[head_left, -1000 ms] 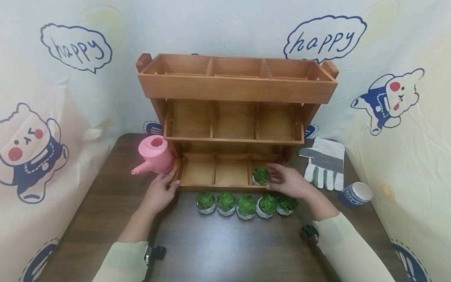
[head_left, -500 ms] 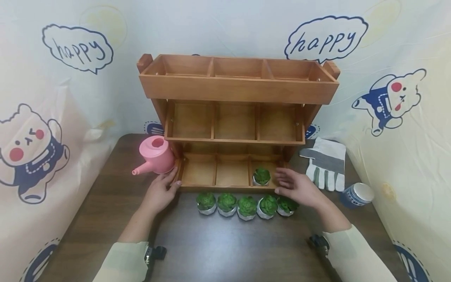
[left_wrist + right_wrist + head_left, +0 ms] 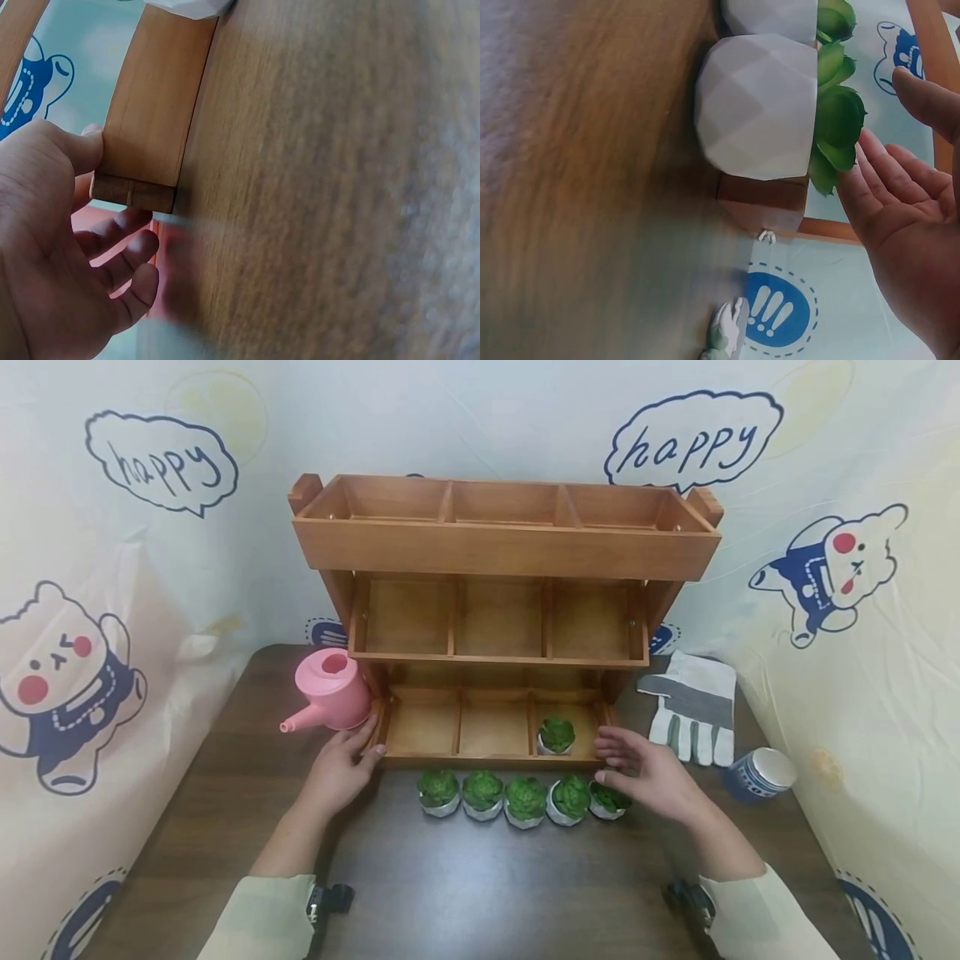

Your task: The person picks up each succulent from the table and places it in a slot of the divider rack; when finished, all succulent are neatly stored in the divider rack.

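Away from the potted succulent (image 3: 556,737) slides the right hand (image 3: 648,772), farther off than a second ago and out now at the right front corner of the wooden rack (image 3: 506,552)! It's empty, fingers reaching loosely forward, thumb held apart; whether a fingertip brushes the wood, I can't tell. That succulent sits alone in the right-hand compartment of the rack's bottom tray (image 3: 495,727), near the front board. Over at the rack's left front corner, the left hand (image 3: 341,770) grips the tray's end between thumb and forefinger, the other fingers loosely bent, the pink watering can (image 3: 330,689) just beside. Five more succulents (image 3: 524,802) line up on the bench (image 3: 480,893) in front of the rack, and there's the danger: the right-most one (image 3: 607,803) stands just by that right thumb, so a low, hurried sweep inward could tip it into its neighbour. A tug from the left hand could skew the rack, too, and jolt the lone pot, I'd say. And how do they point? The rack's long axis runs left to right, trays facing the person; the lone pot stands upright, axis vertical, leaves up, no sideways heading to call
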Available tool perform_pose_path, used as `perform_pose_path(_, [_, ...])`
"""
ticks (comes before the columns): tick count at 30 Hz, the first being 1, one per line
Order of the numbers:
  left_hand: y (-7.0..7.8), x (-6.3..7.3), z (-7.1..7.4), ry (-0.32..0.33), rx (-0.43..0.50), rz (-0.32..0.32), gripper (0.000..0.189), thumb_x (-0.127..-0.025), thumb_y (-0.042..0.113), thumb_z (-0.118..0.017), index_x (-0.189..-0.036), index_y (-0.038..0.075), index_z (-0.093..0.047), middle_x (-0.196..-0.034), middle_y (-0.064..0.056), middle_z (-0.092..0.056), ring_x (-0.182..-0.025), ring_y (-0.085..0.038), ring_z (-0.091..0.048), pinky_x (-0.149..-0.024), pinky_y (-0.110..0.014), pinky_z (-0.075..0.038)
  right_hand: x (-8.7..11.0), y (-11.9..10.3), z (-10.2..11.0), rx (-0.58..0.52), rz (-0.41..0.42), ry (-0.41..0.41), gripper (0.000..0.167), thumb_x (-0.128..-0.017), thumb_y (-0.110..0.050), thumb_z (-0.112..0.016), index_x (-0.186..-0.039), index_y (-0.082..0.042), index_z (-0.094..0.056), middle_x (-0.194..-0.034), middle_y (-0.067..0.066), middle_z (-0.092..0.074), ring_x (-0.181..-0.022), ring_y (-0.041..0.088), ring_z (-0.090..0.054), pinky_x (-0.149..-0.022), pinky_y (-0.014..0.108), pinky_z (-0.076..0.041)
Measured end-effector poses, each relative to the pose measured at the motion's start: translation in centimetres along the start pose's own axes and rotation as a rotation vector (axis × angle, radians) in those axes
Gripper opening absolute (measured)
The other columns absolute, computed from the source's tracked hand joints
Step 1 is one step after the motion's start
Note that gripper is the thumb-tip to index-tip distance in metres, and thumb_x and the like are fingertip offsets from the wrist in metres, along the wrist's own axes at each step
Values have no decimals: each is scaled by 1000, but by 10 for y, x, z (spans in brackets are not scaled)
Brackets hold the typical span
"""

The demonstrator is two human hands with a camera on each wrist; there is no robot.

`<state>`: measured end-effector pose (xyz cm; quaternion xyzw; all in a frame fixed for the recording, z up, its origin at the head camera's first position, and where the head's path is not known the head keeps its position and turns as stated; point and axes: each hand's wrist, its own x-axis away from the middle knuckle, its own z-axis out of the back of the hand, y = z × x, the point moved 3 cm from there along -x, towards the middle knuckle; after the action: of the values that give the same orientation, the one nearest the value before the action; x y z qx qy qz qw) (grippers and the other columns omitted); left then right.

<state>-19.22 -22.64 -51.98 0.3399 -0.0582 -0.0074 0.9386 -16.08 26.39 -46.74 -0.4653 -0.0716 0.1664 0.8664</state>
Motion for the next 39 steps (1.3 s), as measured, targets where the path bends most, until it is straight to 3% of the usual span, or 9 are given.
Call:
perform_pose_path(7, [-1,0,0,-3,2,4,70,-103,40,-64,-163,35,-29,-169,-15,-28,-151,-47,-30,-111,-75,-30,10,3,3,56,32,17,67,-90,-21,-84,-147,-3,-53,-134,18,-67,-118,31,-68,-101,48,-54])
perform_pose_path(13, [-1,0,0,-1,4,-2,69,-103,39,-64,-163,36,-29,-169,-15,-28,-151,-47,-30,-111,-75,-30,20,7,4,122,2,28,71,-86,-29,-87,-146,-7,-55,-134,10,-69,-117,27,-69,-99,46,-56])
perform_pose_path(21, [-1,-1,0,-1,4,-2,69,-103,40,-64,-163,37,-29,-169,-15,-28,-151,-47,-30,-111,-75,-30,29,14,6,128,69,70,75,-81,-19,-91,-144,-1,-55,-133,15,-68,-115,29,-69,-99,37,-56])
perform_pose_path(29, [-1,-1,0,3,5,-11,69,-103,40,-64,-163,37,-30,-169,-15,-29,-151,-47,-31,-111,-75,-30,36,22,6,189,-18,59,82,-78,-34,-93,-145,-5,-56,-135,9,-68,-117,31,-68,-99,51,-55])
perform_pose_path(39, [-2,0,0,-1,14,-8,70,-103,41,-64,-163,38,-29,-169,-14,-28,-151,-46,-30,-110,-75,-31,39,37,-2,219,-133,1,86,-75,-44,-93,-143,-7,-56,-138,19,-64,-123,42,-63,-100,58,-53])
